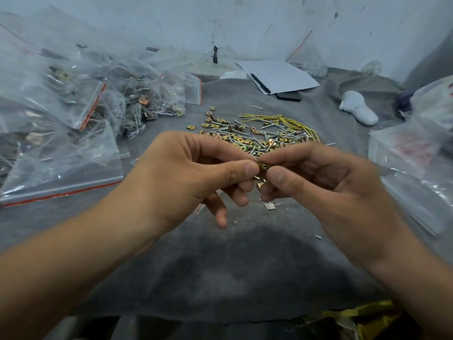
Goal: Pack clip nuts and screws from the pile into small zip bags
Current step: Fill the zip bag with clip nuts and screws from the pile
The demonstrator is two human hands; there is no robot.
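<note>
A loose pile of gold clip nuts and silver screws (255, 133) lies on the grey cloth (220, 266) just beyond my hands. My left hand (196, 173) and my right hand (326, 182) meet above the cloth, both pinching a small bunch of gold clip nuts (262, 168) between thumbs and forefingers. A few clip nuts hang below the pinch. Filled zip bags with red strips (81, 104) are heaped at the left. An empty zip bag (61, 173) lies flat near my left forearm.
Yellow rubber bands (289, 121) lie on the pile's far right. White paper (277, 74) over a dark phone (289, 96) sits at the back, a white object (358, 107) beside it. More plastic bags (416, 148) fill the right edge. A yellow bag (367, 317) lies at the near edge.
</note>
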